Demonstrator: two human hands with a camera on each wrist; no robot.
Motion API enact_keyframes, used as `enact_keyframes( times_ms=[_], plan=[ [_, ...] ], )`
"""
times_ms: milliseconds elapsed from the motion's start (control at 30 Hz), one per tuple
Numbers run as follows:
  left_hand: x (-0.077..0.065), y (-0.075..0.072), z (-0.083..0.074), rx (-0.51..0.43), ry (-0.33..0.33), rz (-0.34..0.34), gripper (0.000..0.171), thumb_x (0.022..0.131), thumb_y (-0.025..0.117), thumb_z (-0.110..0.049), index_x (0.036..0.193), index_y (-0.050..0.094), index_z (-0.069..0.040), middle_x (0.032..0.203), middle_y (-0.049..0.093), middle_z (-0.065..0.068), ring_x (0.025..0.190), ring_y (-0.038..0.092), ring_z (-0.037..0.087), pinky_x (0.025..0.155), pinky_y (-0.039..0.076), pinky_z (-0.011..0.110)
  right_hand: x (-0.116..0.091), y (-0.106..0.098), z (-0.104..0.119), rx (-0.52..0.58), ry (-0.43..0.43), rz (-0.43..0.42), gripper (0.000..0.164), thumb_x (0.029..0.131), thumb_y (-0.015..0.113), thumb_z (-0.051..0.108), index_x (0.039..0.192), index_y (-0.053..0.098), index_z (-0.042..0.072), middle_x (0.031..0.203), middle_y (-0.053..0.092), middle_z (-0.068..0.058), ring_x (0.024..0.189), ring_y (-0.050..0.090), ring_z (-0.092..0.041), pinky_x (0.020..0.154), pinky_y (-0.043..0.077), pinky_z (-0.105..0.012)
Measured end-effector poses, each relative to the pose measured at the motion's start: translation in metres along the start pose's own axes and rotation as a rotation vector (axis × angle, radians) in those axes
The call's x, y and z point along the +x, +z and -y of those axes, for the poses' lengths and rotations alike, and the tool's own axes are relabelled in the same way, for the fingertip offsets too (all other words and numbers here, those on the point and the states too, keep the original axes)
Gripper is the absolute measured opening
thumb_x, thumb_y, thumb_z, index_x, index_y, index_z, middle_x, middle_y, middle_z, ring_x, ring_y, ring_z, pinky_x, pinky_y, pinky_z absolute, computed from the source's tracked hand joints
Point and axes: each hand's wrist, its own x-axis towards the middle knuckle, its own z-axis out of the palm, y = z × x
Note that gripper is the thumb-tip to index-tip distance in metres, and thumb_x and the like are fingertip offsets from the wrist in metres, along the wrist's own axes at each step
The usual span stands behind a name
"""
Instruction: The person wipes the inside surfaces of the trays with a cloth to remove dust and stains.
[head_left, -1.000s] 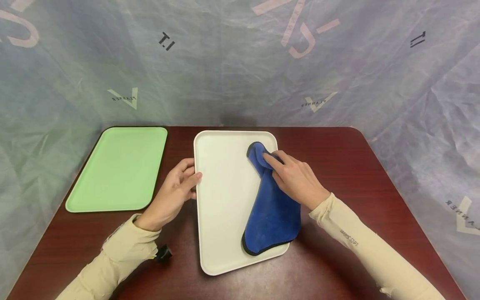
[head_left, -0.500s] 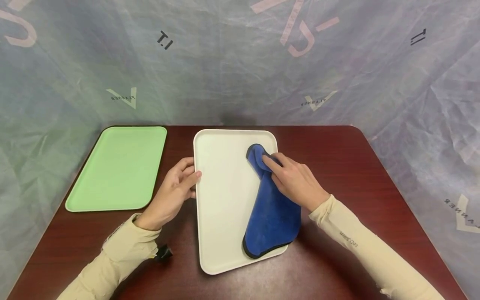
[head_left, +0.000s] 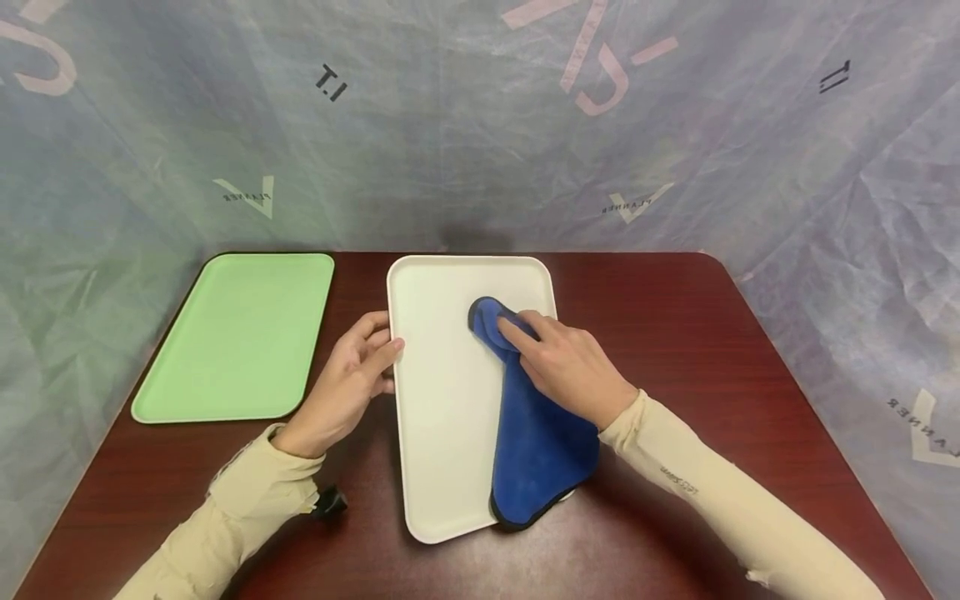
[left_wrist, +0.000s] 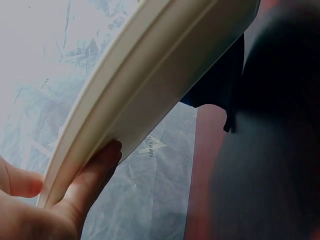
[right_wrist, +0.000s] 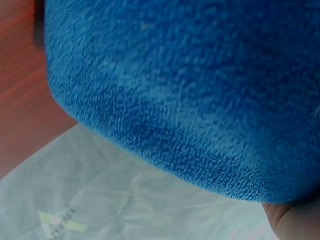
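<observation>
A white rectangular tray (head_left: 446,417) is held up off the table, tilted, in the head view. My left hand (head_left: 341,387) grips its left edge, thumb on the rim and fingers underneath; the left wrist view shows the tray's underside (left_wrist: 150,85) with fingers against it. My right hand (head_left: 577,367) holds a blue cloth (head_left: 536,450) with black edging and presses its bunched upper part against the tray's face. The rest of the cloth hangs down over the tray's lower right corner. Close up, the fuzzy cloth (right_wrist: 165,100) fills most of the right wrist view and hides the fingers.
A light green tray (head_left: 236,342) lies on the dark red wooden table (head_left: 660,317) at the far left. Beside my left cuff is a small black object (head_left: 328,503). Grey printed sheeting (head_left: 450,125) walls in the table's back and sides.
My right hand has slid left across the white tray with the cloth, whose lower end now hangs past the bottom edge. The white tray has tipped slightly. My left hand keeps its grip.
</observation>
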Motion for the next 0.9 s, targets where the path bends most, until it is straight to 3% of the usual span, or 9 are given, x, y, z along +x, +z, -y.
enact_keyframes(
  times_ms=[367,900],
  plan=[
    [0.000,-0.001,0.004,0.015,-0.007,0.001,0.035,0.106,0.049,-0.011,0.138,0.040,-0.002,0.119,0.064,0.017,0.085,0.068,0.020,0.064,0.057,0.030,0.015,0.002,0.018,-0.012,-0.044,-0.017,0.048,0.089,0.062,0.006,0.137,0.058,0.010,0.117,0.060,-0.016,0.083,0.063,-0.024,0.049,0.051,-0.034],
    [-0.002,0.001,0.005,-0.003,-0.005,0.014,0.036,0.106,0.049,-0.012,0.140,0.040,-0.002,0.119,0.064,0.014,0.091,0.068,0.022,0.065,0.058,0.032,0.029,0.002,0.042,0.008,-0.110,-0.002,0.048,0.091,0.063,0.009,0.139,0.056,0.011,0.118,0.059,-0.013,0.080,0.062,-0.020,0.058,0.055,-0.032]
  ],
)
